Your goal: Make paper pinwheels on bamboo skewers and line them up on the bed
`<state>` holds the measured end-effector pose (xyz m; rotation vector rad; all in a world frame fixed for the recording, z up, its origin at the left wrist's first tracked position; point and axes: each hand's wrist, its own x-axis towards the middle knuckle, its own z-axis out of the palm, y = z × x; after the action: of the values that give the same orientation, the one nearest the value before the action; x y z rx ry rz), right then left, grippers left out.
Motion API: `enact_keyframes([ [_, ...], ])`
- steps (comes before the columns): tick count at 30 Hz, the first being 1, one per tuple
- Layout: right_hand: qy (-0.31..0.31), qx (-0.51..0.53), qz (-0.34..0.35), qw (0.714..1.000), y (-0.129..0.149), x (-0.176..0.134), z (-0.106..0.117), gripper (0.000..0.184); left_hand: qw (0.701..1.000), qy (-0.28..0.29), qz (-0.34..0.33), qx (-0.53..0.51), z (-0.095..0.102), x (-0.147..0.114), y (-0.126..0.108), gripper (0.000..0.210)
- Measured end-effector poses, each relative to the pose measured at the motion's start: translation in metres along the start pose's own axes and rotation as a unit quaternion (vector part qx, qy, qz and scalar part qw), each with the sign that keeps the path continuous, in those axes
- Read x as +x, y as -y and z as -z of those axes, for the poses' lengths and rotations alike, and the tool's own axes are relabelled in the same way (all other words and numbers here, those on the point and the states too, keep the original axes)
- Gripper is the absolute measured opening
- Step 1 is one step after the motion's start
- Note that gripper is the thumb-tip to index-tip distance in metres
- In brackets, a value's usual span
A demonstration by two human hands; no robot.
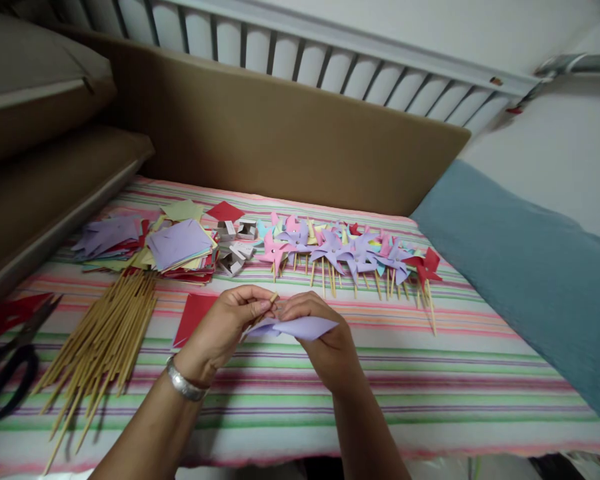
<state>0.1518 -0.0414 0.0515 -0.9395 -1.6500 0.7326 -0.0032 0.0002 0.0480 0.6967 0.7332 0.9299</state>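
My left hand (241,312), with a silver bracelet at the wrist, pinches a thin wooden stick (274,297) near its end. Close beside it, my right hand (321,333) is closed on a folded lilac paper pinwheel (307,327), whose vanes spread out below both hands. The fingertips of the two hands almost meet at the stick's tip. Whatever joins stick and paper is hidden by the fingers. Under my left forearm a red paper square (193,319) lies on the striped cloth (430,400).
A bundle of wooden sticks (105,327) and black-handled scissors (17,360) lie at left. Behind them are stacks of coloured paper (180,245) and small open boxes (236,250). Several finished pinwheels (330,248) lie at the back, before a brown board (290,133).
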Motion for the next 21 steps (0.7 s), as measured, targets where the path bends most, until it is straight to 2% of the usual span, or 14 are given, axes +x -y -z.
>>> enact_keyframes([
  [10,-0.032,-0.047,0.026,0.998,-0.0033,-0.0011,-0.0028,0.023,0.998,0.029,-0.025,0.053,0.0022,0.0022,0.0058,0.011],
  [18,-0.064,-0.108,0.092,0.988,-0.0055,-0.0039,-0.0081,0.023,0.996,0.042,-0.035,0.07,0.0044,0.0018,0.0034,0.008],
  [21,-0.079,-0.11,0.088,0.987,-0.0054,-0.004,-0.0104,0.021,0.996,0.04,-0.033,0.076,0.0047,0.0007,0.003,0.008],
])
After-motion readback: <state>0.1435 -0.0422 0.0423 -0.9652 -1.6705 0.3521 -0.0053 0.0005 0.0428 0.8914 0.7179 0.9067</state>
